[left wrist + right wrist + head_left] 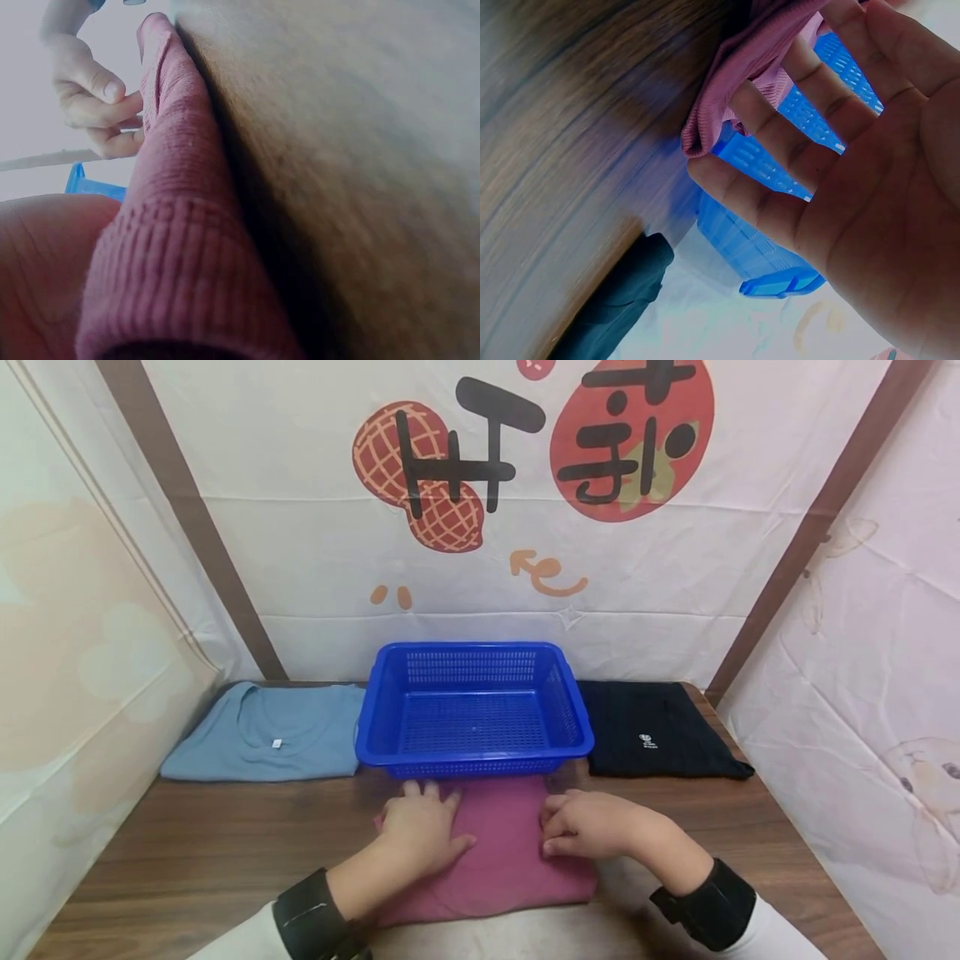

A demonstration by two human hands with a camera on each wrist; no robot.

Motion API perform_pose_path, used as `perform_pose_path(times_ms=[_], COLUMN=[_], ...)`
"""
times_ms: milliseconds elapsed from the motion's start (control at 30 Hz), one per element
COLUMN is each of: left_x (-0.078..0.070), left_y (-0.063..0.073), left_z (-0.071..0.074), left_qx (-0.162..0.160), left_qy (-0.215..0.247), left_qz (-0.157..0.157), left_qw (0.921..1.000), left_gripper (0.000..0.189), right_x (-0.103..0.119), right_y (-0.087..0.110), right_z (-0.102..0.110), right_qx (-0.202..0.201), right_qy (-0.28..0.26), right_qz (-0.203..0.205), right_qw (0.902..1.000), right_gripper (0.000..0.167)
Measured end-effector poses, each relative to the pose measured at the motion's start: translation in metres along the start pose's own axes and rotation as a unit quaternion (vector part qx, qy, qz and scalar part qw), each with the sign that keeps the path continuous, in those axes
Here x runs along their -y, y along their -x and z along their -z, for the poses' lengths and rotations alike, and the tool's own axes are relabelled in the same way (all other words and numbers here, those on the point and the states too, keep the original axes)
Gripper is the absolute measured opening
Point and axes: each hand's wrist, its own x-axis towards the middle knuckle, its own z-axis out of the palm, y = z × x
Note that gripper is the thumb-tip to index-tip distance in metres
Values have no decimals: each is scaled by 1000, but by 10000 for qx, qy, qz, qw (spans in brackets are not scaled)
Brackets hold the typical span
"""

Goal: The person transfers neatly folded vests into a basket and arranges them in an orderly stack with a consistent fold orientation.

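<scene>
A folded pink garment (498, 860) with ribbed bands lies on the table in front of the basket. My left hand (420, 828) rests on its left side, fingers spread and thumb pointing inward. In the left wrist view, that hand's palm (45, 262) is beside a ribbed pink band (180, 277). My right hand (592, 825) is at the garment's right edge. The right wrist view shows its fingers (772, 142) fairly straight, the tips against the pink cloth (735, 82); the thumb stays off the cloth in the left wrist view.
A blue perforated basket (474, 755) stands behind the garment, with no items inside. A folded light-blue shirt (300, 735) lies left of it, and a folded black garment (652, 735) right of it. Printed curtain cloth (300, 552) hangs behind the wooden table (165, 860).
</scene>
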Motion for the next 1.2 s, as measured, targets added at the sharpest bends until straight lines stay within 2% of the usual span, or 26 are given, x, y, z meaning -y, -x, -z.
perform_pose_path(times_ms=[267,433,600,700,767,833,933,967,1067,1200], left_x=[-5,2,18,32,43,53,64,65,66,64], left_y=[-3,6,22,26,27,30,34,35,35,31], left_z=[1,-3,-3,0,1,4,5,6,5,0], left_qx=[25,-345,-857,-1045,-1137,-1114,-859,-748,-454,-387], left_qy=[26,498,1445,1834,1842,1802,1745,1755,1810,1843], left_qz=[9,-70,-341,-389,-289,-104,238,342,487,446], left_qw=[10000,9981,9852,9767,9759,9772,9806,9810,9812,9811], left_gripper=[84,80,68,61,60,59,63,64,64,54], right_x=[-3,-1,2,4,8,11,13,12,10,11], right_y=[6,4,5,8,9,10,10,10,8,1], right_z=[-1,-4,-6,-6,-4,-3,-4,-6,-11,-17], right_qx=[-95,-168,-408,-881,-1271,-1571,-1595,-1541,-1419,-1469], right_qy=[-70,-175,-57,6,-50,-190,-287,-317,-319,-304], right_qz=[-80,-163,-205,-428,-956,-1705,-2941,-3221,-3578,-3566], right_qw=[9999,9996,9989,9952,9873,9726,9419,9335,9224,9221], right_gripper=[22,20,15,12,8,12,35,40,48,38])
